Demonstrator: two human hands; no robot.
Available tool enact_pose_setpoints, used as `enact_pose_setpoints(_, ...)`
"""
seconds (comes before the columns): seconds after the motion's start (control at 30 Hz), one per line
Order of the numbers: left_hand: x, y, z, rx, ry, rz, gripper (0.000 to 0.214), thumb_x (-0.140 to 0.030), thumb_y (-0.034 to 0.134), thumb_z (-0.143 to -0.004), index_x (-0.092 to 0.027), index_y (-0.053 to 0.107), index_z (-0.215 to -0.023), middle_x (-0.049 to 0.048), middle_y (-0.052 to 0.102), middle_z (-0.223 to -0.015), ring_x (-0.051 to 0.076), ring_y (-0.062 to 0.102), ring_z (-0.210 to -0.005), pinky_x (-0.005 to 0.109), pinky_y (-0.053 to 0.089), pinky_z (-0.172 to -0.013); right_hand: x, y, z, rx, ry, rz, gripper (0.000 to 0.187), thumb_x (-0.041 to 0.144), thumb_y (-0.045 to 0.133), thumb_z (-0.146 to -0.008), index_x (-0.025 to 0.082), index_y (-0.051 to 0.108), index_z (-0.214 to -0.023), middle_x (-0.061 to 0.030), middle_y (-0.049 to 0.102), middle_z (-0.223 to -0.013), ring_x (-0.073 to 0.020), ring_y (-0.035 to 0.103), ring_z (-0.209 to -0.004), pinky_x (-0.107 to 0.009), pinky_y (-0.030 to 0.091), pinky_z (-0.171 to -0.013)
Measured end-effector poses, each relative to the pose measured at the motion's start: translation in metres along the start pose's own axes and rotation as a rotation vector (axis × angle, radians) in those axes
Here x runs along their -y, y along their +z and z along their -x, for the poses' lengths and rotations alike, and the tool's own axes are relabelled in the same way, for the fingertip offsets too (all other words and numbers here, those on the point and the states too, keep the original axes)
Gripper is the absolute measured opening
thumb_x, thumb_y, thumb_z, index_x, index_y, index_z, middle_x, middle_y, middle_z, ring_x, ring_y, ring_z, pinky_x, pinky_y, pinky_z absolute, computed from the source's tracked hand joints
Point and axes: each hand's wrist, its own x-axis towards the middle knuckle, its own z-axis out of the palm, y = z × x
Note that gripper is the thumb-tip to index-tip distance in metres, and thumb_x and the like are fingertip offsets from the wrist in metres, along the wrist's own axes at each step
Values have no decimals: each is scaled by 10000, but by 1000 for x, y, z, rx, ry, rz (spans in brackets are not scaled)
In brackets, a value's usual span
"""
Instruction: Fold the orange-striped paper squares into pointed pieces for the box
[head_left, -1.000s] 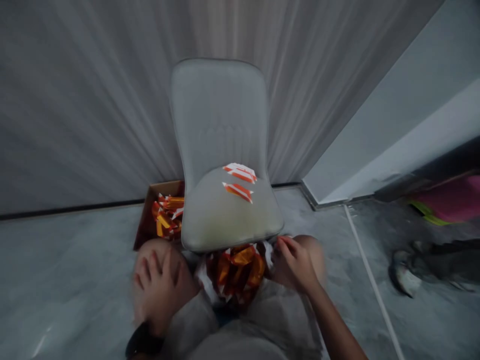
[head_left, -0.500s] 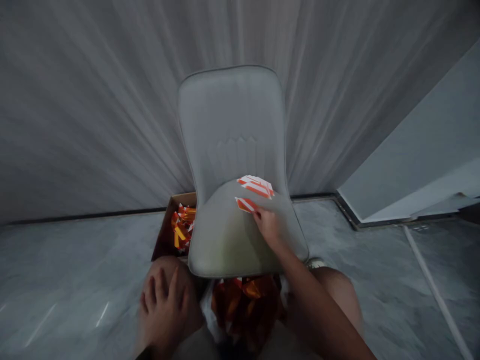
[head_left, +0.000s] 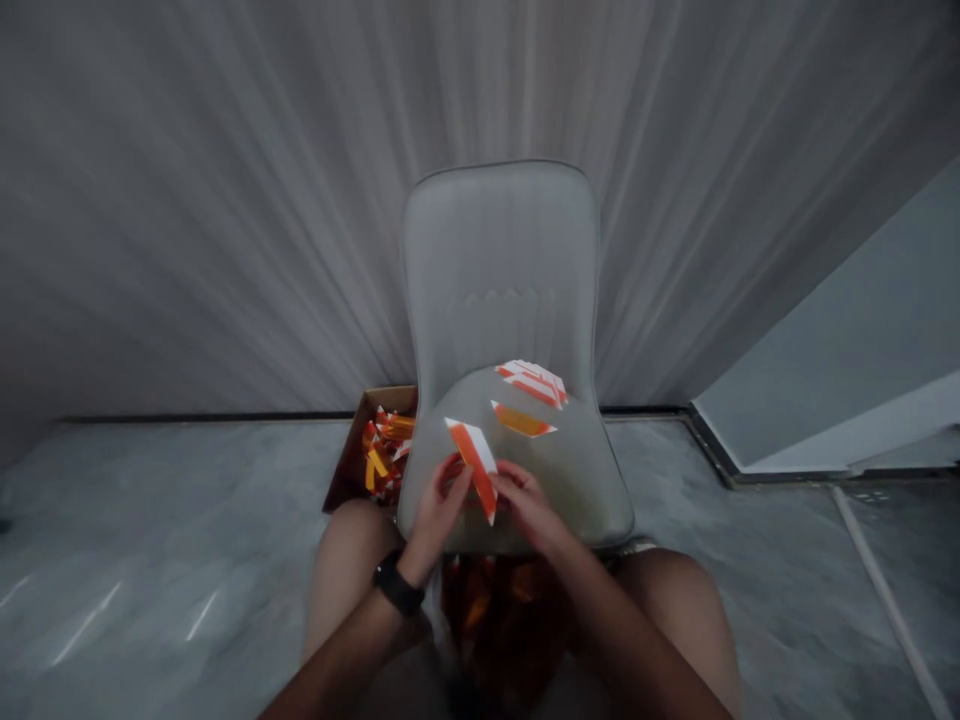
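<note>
Orange and white stripes are carried by the near wrapper [head_left: 472,465]. White banded with orange is seen on the far stacked wrappers [head_left: 531,384], and yellow-orange edged with white on the right wrapper [head_left: 523,420]. Pale grey covers the chair seat [head_left: 581,490], with darker grey folds on the far curtain [head_left: 225,200].

**Q:** What is the strip [head_left: 474,462] showing as its surface?

**A:** It is showing a thin, smooth, slightly glossy face in orange and white; paper or plastic cannot be determined from this view.

**Q:** And the seat [head_left: 589,480]?

**A:** It is showing smooth, softly sheened upholstery with a vinyl look.

**Q:** Inspect the curtain [head_left: 225,200].

**A:** It is hanging as matt cloth in fine folds.

**Q:** The floor [head_left: 150,510]?

**A:** It is reflecting streaks of light from a smooth, polished, stone-like finish.

**Q:** And the box [head_left: 346,470]?

**A:** It is showing matt brown cardboard.
</note>
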Motion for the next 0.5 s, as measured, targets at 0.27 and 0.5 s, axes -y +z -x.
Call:
enact_pose_setpoints(0.27,20,-32,24,111,6,46,580,-600,725,-757,-137,722,-1105,137,743,-1132,269,714,-1015,395,601,-882,-34,33,41,-258,-275,316,614,426,682,-788,214,557,-1350,-68,741,-984,-242,690,-852,-379,576,-756)
enact_pose_setpoints(0.5,31,-39,52,143,11,127,559,-541,719,-794,-152,708,-1195,123,745,-1154,260,701,-1061,371,559,-944,-51,50,73,-299,-225,347,532,460,614,-820,183,590,-1274,-72,718,-1004,-225,676,-854,-350,564,-769)
